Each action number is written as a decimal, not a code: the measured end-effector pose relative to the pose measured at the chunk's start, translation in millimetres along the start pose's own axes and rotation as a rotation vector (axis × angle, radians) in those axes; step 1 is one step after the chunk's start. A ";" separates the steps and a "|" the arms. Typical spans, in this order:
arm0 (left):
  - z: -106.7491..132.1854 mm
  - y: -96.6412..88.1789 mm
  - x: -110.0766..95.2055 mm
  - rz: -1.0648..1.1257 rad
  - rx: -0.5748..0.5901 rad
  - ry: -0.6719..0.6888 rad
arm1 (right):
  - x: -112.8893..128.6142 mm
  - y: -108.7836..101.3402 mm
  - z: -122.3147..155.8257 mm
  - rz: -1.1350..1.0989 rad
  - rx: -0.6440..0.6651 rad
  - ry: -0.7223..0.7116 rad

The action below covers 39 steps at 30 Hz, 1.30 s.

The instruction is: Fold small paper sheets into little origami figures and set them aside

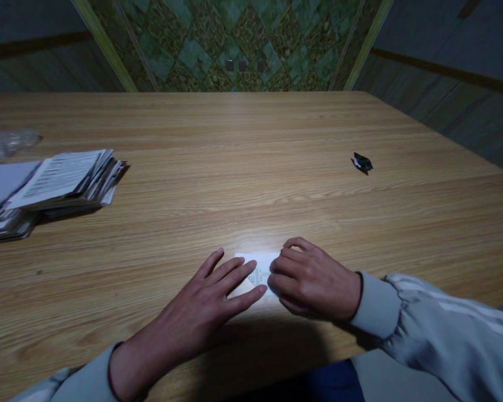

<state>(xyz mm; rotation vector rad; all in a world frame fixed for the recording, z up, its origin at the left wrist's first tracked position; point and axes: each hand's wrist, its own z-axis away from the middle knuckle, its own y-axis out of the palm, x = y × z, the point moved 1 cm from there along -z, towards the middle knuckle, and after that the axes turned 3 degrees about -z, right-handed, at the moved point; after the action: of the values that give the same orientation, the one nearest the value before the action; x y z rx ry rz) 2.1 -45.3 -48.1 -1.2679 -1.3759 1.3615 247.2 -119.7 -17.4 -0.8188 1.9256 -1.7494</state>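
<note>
A small white piece of paper [260, 262] with printed marks lies flat on the wooden table, close to the near edge. My left hand [213, 298] rests over its left side, palm down, with the fingers spread and their tips touching the sheet. At the right side of the paper is my right hand [308, 276], its fingers curled closed around that edge. The fingertips of the right hand are hidden beneath the knuckles, and the paper's right end is covered.
Stacks of papers [67, 176] stand at the left of the table [218, 162]. Crumpled clear plastic [8, 142] lies behind them. A small crumpled black wrapper [362, 162] sits to the right, farther back. A patterned green wall [243, 33] rises beyond the far edge.
</note>
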 end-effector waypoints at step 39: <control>8.1 -3.5 7.8 0.026 0.081 0.019 | -17.5 20.0 -12.9 -0.322 -0.124 0.086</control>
<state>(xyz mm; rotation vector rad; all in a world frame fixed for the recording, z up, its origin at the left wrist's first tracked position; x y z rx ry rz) -7.5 -38.9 -46.3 -1.2462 -1.2828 1.4048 248.9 -97.6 -37.0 -1.1714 2.0666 -1.8854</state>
